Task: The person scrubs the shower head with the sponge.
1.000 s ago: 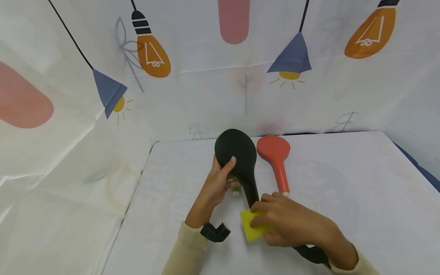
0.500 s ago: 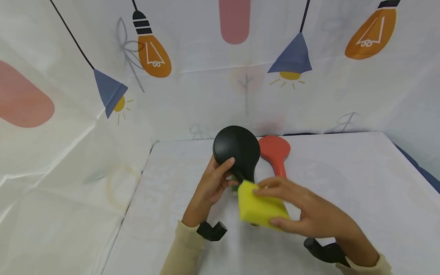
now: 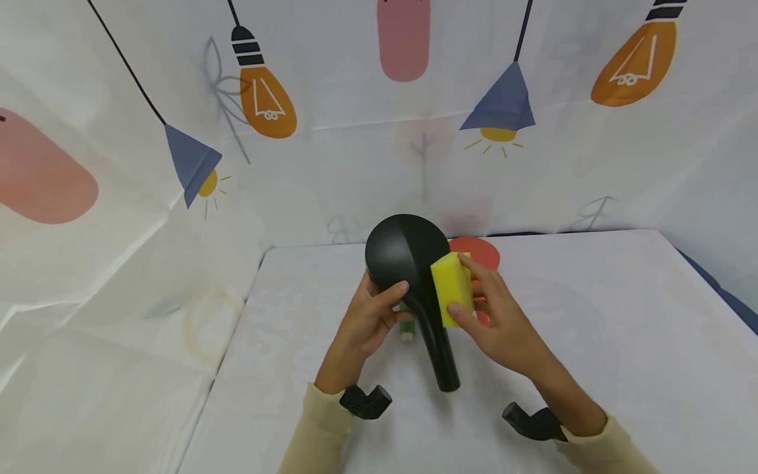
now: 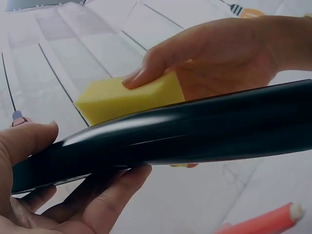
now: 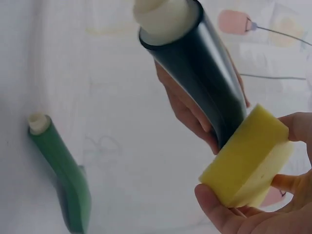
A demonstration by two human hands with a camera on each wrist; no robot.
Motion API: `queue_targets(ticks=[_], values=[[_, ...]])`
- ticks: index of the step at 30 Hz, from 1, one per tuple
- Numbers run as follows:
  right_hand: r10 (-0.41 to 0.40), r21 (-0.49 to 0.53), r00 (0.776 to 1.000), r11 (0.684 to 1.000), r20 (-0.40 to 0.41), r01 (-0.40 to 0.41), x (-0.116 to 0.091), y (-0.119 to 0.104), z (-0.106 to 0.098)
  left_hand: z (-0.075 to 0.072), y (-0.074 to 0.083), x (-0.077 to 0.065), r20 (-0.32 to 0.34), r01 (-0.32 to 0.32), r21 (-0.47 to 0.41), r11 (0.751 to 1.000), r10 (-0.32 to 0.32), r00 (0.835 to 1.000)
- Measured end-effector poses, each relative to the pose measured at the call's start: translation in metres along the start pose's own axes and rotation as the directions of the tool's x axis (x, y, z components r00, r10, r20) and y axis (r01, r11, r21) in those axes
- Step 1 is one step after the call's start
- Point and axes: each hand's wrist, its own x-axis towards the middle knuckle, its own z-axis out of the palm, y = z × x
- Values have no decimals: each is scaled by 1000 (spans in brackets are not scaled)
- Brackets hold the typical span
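A black handheld shower head is held up by my left hand, thumb on its upper face and fingers beneath the round part. Its handle slants down toward me, and the right wrist view shows a white fitting at the handle's end. My right hand pinches a yellow sponge between thumb and fingers. The sponge lies along the right side of the black shower head, where the round part narrows into the handle. In the left wrist view the sponge sits right at the black edge.
Behind the sponge, a red shower head lies on the white table, partly covered by my right hand. A green shower head lies beneath the black one, mostly hidden in the head view. A printed curtain stands behind the table.
My right hand has carried the sponge from the handle's lower end up to the side of the round part, turning it upright. The handle has come into full view. My left hand keeps its hold.
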Motion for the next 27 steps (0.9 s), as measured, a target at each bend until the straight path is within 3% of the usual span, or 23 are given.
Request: queue_targets(ticks=[6, 12, 17, 21, 27], values=[[-8, 30, 999, 1000, 51, 7, -1, 3, 8, -2, -1, 0, 6, -39, -21, 999, 40, 999], [-11, 35, 978, 999, 208, 4, -1, 1, 4, -5, 4, 0, -52, -78, -36, 996, 76, 996], [-39, 10, 935, 999, 352, 38, 2, -3, -7, -7, 12, 2, -91, -94, -46, 994, 90, 992], [-31, -69, 896, 995, 443, 69, 1, -5, -14, -10, 17, 3, -99, -100, -47, 994, 95, 991], [21, -111, 806, 992, 592, 55, -13, -7, -16, -14, 17, -2, -153, -62, -48, 997, 54, 987]])
